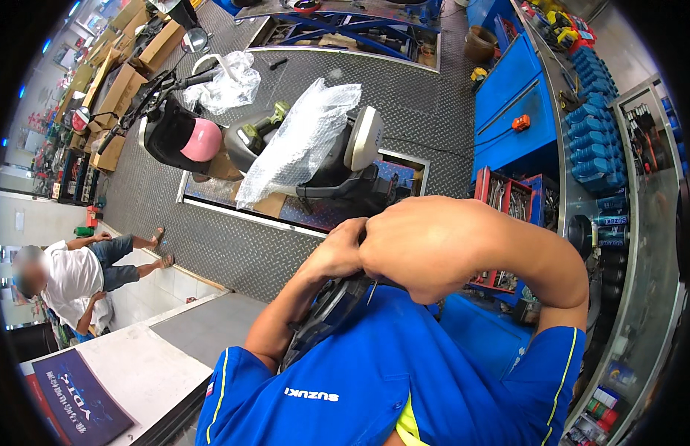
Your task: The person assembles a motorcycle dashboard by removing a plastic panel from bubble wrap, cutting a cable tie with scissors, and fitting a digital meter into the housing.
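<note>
Dark diamond-plate flooring (419, 93) surrounds a scooter (337, 160) partly covered by bubble wrap (304, 141). In front of my blue shirt (345, 364), a black plastic part (331, 306) slants alongside my left forearm (284, 320), its upper end nearer my left grip (340, 249) than my right grip (412, 256). Both are curled together with fingertips hidden, so I cannot tell whether either holds it; that upper end is also covered.

We can read white lettering across the chest of the blue work shirt (360, 372), pale Latin letters and Chinese characters on the dark-blue mat (81, 416) atop the pale worktop (133, 357), and lettering on dark cylindrical containers (613, 232).
</note>
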`<state>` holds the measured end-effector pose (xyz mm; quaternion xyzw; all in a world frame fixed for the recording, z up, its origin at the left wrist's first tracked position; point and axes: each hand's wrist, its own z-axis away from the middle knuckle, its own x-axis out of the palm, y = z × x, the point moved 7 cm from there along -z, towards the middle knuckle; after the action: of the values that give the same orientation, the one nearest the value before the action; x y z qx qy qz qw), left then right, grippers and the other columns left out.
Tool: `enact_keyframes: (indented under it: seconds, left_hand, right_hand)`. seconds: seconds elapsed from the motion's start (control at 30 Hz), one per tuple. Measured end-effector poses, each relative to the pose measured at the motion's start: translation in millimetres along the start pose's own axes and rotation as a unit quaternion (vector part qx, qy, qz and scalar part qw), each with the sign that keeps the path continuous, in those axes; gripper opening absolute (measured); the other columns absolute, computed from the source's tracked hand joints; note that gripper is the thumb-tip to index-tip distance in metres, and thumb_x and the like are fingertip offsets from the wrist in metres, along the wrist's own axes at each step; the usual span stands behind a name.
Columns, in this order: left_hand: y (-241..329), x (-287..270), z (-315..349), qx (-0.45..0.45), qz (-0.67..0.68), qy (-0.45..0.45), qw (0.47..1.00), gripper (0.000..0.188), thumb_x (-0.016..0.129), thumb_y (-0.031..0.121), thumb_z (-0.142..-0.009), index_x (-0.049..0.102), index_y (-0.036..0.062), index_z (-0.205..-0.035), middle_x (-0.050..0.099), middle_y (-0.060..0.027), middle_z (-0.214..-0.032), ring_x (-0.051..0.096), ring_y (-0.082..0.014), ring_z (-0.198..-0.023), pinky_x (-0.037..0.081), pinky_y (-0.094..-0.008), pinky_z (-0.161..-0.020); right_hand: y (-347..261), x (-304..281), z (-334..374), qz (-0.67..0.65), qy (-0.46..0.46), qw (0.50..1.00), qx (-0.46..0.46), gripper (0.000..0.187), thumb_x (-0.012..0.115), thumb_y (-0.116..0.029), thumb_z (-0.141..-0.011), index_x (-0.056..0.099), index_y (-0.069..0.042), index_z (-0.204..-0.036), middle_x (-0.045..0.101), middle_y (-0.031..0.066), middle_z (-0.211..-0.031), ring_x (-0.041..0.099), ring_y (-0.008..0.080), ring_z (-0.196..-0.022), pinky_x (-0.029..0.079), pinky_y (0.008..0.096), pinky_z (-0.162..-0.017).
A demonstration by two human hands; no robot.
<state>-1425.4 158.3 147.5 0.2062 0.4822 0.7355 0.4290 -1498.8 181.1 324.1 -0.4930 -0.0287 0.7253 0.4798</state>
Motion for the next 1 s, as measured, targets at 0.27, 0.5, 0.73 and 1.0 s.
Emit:
enact_keyframes:
  seconds: [0.27,0.5,0.73,1.0]
  left_hand:
    - [9.8,16.2,-6.7,0.064,-0.032,-0.016,0.997,0.060,0.084,0.022,-0.074,0.067,-0.0053,-0.126,0.074,-0.0185,-0.114,0.071,-0.0239,-0.106,0.055,-0.0373,-0.093]
    - [-6.1,3.4,-6.0,0.118,-0.064,0.039,0.990,0.058,0.083,0.023,-0.079,0.067,-0.0049,-0.127,0.074,-0.0188,-0.114,0.071,-0.0261,-0.106,0.055,-0.0363,-0.095]
    - [-20.0,-55.1,9.6,0.031,0.048,0.094,0.994,0.054,0.085,0.029,-0.087,0.066,-0.0097,-0.121,0.072,-0.0144,-0.108,0.065,-0.0191,-0.100,0.052,-0.0352,-0.092]
    - [-19.9,-98.5,-8.1,0.016,0.110,0.160,0.981,0.067,0.083,0.045,-0.090,0.068,-0.0125,-0.121,0.073,-0.0149,-0.104,0.065,-0.0177,-0.093,0.052,-0.0324,-0.085]
  right_hand:
    - [2.3,-11.6,-18.2,0.017,-0.111,0.994,0.014,0.019,0.067,-0.005,-0.066,0.074,0.004,-0.082,0.074,0.0258,-0.086,0.073,0.0418,-0.084,0.058,0.0499,-0.071]
    - [5.0,-12.7,-8.0,0.026,-0.086,0.995,0.034,0.025,0.069,-0.006,-0.066,0.074,0.003,-0.089,0.074,0.0234,-0.085,0.072,0.0421,-0.082,0.058,0.0501,-0.071]
    - [25.5,-13.7,81.5,-0.166,0.251,0.952,-0.048,0.058,0.084,-0.012,-0.073,0.067,0.002,-0.127,0.074,0.0204,-0.095,0.072,0.0392,-0.079,0.055,0.0428,-0.070]
    - [93.2,137.6,-9.6,-0.670,0.478,0.565,0.057,0.076,0.081,-0.010,-0.091,0.044,-0.002,-0.156,0.054,-0.0054,-0.075,0.043,0.0016,-0.059,0.032,0.0198,-0.052]
